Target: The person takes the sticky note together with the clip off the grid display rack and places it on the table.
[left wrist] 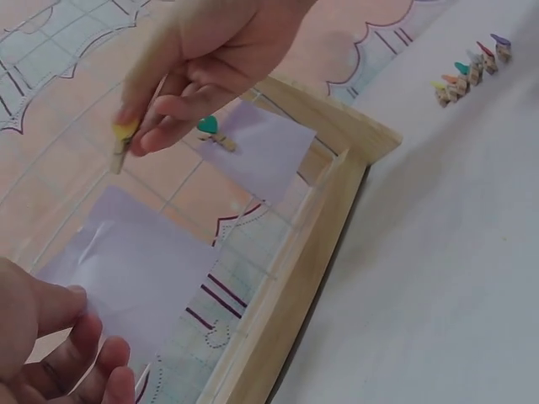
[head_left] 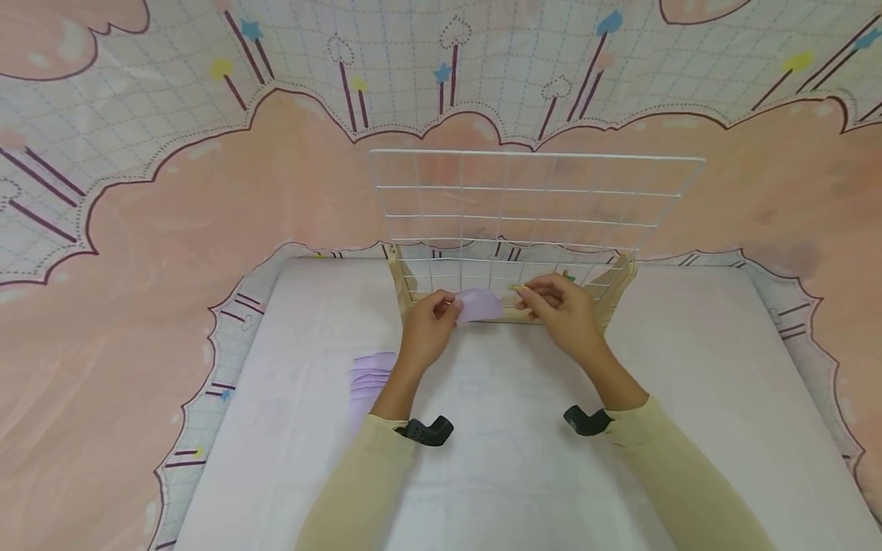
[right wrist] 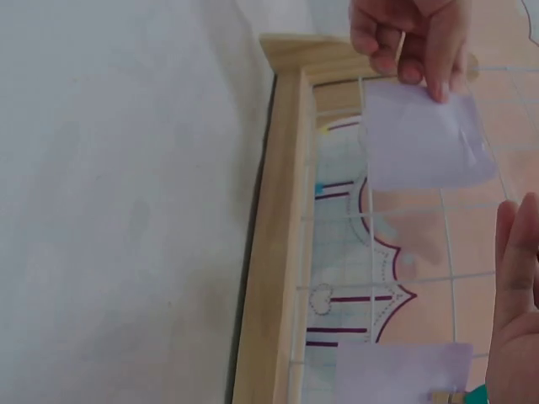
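In the head view my left hand [head_left: 429, 327] pinches a purple paper square [head_left: 481, 304] by its edge, in front of the white wire grid [head_left: 460, 187]. My right hand [head_left: 570, 320] is to its right, and the left wrist view shows it pinching a small wooden clothespin [left wrist: 123, 145] with a yellow top. That clothespin is apart from the held paper. Beyond it, a second purple paper square [left wrist: 274, 156] hangs on the grid under a clothespin with a green heart [left wrist: 217, 135]. The grid stands in a light wooden base [left wrist: 316, 278].
Purple paper squares [head_left: 370, 375] lie overlapped on the white table, left of my left forearm. A row of several small clothespins with coloured tops [left wrist: 472, 71] lies on the table beyond the right end of the base. Patterned cloth [head_left: 172, 306] surrounds the table.
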Demonstrator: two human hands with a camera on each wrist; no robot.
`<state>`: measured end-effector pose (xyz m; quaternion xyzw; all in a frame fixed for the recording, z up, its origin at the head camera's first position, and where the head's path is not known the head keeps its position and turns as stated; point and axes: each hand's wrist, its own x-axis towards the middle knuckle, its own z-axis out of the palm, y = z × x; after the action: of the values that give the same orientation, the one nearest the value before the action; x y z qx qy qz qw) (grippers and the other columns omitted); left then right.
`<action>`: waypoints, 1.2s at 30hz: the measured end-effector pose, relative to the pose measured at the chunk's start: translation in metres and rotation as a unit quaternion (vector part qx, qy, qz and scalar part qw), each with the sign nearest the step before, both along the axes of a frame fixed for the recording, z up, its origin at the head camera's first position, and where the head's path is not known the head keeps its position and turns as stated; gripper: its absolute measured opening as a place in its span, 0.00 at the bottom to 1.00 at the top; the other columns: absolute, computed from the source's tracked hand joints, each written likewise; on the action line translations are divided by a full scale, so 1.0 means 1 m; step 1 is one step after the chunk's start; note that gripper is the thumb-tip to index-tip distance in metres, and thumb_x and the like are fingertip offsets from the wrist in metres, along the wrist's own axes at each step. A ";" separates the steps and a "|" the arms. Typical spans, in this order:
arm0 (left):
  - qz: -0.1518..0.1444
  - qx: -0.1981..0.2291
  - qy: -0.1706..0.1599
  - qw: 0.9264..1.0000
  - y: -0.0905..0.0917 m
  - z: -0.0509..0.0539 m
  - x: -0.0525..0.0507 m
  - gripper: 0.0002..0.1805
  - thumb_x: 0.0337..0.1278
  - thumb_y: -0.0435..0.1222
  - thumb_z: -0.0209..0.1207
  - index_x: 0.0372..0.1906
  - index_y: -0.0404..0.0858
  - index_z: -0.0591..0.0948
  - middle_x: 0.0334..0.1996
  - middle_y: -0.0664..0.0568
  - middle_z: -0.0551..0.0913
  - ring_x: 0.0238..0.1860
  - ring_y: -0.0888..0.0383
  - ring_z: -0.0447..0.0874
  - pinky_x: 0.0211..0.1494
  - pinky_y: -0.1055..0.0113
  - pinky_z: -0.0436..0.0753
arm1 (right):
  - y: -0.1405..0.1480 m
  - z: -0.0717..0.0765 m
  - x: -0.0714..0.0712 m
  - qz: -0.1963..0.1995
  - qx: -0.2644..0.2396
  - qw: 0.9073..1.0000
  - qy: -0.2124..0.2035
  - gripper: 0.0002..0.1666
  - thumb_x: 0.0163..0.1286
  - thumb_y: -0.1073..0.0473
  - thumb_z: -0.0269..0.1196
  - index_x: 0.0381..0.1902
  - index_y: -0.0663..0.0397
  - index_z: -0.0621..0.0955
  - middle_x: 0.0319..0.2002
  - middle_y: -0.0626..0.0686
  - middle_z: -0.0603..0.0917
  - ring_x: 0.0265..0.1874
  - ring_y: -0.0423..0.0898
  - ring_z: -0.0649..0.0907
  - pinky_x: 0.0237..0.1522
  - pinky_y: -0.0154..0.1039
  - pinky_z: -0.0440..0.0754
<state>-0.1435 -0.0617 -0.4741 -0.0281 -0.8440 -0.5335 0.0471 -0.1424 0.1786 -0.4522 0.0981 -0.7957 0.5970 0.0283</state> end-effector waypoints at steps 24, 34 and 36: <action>0.084 -0.011 -0.101 0.991 -0.102 -0.013 0.072 0.10 0.70 0.40 0.62 0.45 0.37 0.86 0.32 0.45 0.85 0.31 0.56 0.84 0.34 0.72 0.83 | 0.070 -0.011 0.066 0.023 0.041 0.998 0.030 0.04 0.70 0.69 0.66 0.41 0.61 0.86 0.33 0.57 0.90 0.31 0.40 0.90 0.38 0.33 0.88; 0.099 -0.006 -0.162 0.982 -0.137 -0.022 0.099 0.11 0.71 0.38 0.62 0.45 0.33 0.84 0.31 0.45 0.84 0.33 0.59 0.82 0.38 0.74 0.84 | 0.100 -0.019 0.084 0.008 0.046 0.999 0.005 0.05 0.72 0.68 0.64 0.44 0.63 0.85 0.32 0.49 0.90 0.32 0.43 0.90 0.37 0.34 0.88; 0.096 -0.011 -0.170 0.981 -0.142 -0.023 0.105 0.11 0.71 0.38 0.62 0.45 0.32 0.84 0.31 0.45 0.84 0.33 0.59 0.82 0.38 0.74 0.84 | 0.106 -0.020 0.088 0.005 0.051 0.999 -0.009 0.06 0.72 0.67 0.64 0.44 0.63 0.84 0.33 0.49 0.90 0.32 0.44 0.90 0.37 0.34 0.88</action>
<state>-0.0384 -0.2040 -0.4974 0.1442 -0.8445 -0.5137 -0.0465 -0.0541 0.2846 -0.4727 0.0977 -0.8249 0.5566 0.0132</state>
